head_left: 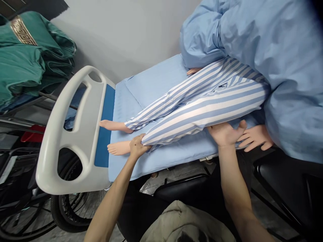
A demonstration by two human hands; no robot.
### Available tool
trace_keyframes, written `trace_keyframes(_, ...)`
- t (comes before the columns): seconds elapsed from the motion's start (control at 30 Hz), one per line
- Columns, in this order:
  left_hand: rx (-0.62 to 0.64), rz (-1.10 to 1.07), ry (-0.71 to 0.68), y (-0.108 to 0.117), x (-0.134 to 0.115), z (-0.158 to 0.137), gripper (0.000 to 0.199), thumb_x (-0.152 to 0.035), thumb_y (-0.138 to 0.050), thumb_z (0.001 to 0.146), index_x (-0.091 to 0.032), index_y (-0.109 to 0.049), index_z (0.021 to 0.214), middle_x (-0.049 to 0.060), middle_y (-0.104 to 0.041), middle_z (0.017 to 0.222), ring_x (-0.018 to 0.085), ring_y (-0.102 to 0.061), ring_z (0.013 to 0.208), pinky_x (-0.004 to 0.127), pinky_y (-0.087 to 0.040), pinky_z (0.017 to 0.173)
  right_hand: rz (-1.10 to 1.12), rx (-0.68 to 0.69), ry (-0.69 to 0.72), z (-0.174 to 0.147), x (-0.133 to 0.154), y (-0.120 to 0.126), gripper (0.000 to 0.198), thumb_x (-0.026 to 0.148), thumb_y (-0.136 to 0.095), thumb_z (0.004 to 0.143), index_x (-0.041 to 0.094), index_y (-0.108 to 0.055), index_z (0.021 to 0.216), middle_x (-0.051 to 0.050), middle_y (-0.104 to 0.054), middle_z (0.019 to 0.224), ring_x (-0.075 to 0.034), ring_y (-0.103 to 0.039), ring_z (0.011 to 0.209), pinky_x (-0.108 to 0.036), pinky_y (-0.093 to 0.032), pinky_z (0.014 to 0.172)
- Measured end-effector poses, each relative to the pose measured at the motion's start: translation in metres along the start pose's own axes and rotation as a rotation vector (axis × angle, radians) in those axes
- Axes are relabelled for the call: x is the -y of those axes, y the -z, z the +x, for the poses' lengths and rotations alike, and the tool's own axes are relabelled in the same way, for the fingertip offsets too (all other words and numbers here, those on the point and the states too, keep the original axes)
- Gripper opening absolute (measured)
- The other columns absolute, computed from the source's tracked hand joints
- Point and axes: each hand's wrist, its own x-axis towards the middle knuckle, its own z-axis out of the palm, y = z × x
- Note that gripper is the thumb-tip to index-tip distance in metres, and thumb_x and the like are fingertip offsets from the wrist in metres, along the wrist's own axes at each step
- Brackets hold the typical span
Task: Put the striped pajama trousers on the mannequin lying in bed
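Observation:
A figure with the smooth look of a manikin lies on the bed in blue-and-white striped trousers [191, 111], its bare feet to the left. My left hand [137, 146] is closed round the near leg just above the bare foot [118, 148], at the trouser cuff. Palm up, my right hand [224, 133] supports the same leg from beneath, around the knee or thigh. Its fingers are hidden under the leg, with the thumb spread out. Close to that thumb is the hand [256, 137] of the figure in blue. The far foot [113, 125] rests on the sheet.
The light blue bed sheet [148, 80] ends at a pale plastic footboard [97, 101]. Loose blue clothing [272, 43] fills the upper right. A wheelchair wheel [73, 201] and folded green cloth [32, 64] are at left. Black chairs [282, 174] stand by the near bedside.

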Motion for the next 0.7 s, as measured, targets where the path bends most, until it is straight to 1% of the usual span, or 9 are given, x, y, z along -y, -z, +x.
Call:
trace_keyframes(0.07, 0.008, 0.052, 0.018, 0.003, 0.012, -0.005, 0.053, -0.035, -0.07, 0.069, -0.023, -0.064, 0.12, 0.009, -0.071, 0.116, 0.034, -0.06, 0.119, 0.034, -0.046, 0.092, 0.033, 0.018, -0.033, 0.002, -0.006, 0.001, 0.063, 0.076, -0.044, 0.081, 0.027, -0.064, 0.114, -0.008, -0.065, 0.131, -0.029, -0.054, 0.131, -0.054, -0.05, 0.101)
trace_keyframes(0.17, 0.019, 0.083, 0.016, 0.006, 0.026, -0.01, 0.054, -0.037, -0.071, 0.069, -0.022, -0.064, 0.12, 0.01, -0.071, 0.116, 0.035, -0.06, 0.119, 0.035, -0.046, 0.092, 0.019, -0.021, -0.059, 0.006, -0.014, 0.006, 0.07, 0.082, -0.044, 0.077, 0.026, -0.065, 0.113, -0.01, -0.065, 0.132, -0.03, -0.055, 0.131, -0.056, -0.048, 0.104)
trace_keyframes(0.3, 0.063, 0.144, 0.028, 0.008, 0.041, -0.013, 0.05, -0.038, -0.069, 0.071, -0.024, -0.064, 0.118, 0.011, -0.071, 0.116, 0.036, -0.058, 0.12, 0.036, -0.045, 0.093, -0.022, -0.09, -0.063, 0.011, -0.022, 0.017, 0.068, 0.081, -0.047, 0.075, 0.026, -0.066, 0.109, -0.011, -0.067, 0.129, -0.03, -0.056, 0.129, -0.057, -0.047, 0.104)
trace_keyframes(0.43, 0.082, 0.234, -0.017, 0.004, 0.052, -0.016, 0.051, -0.035, -0.066, 0.072, -0.022, -0.063, 0.121, 0.012, -0.072, 0.116, 0.036, -0.061, 0.118, 0.038, -0.043, 0.097, -0.026, -0.117, -0.069, 0.016, -0.032, 0.03, 0.063, 0.075, -0.049, 0.077, 0.027, -0.066, 0.112, -0.008, -0.067, 0.129, -0.027, -0.058, 0.127, -0.056, -0.049, 0.104)
trace_keyframes(0.6, 0.071, 0.294, -0.095, -0.004, 0.055, -0.019, 0.05, -0.032, -0.065, 0.074, -0.018, -0.063, 0.122, 0.015, -0.071, 0.119, 0.036, -0.065, 0.113, 0.042, -0.043, 0.101, 0.029, -0.137, -0.056, 0.021, -0.039, 0.042, 0.068, 0.072, -0.048, 0.079, 0.026, -0.064, 0.126, -0.004, -0.064, 0.136, -0.026, -0.058, 0.129, -0.051, -0.054, 0.102)
trace_keyframes(0.7, 0.071, 0.309, -0.109, -0.005, 0.055, -0.019, 0.05, -0.03, -0.065, 0.075, -0.018, -0.062, 0.123, 0.015, -0.07, 0.123, 0.036, -0.064, 0.115, 0.042, -0.043, 0.102, 0.022, -0.17, -0.04, 0.022, -0.04, 0.042, 0.067, 0.073, -0.047, 0.08, 0.027, -0.064, 0.126, -0.004, -0.066, 0.134, -0.025, -0.06, 0.127, -0.051, -0.055, 0.1)
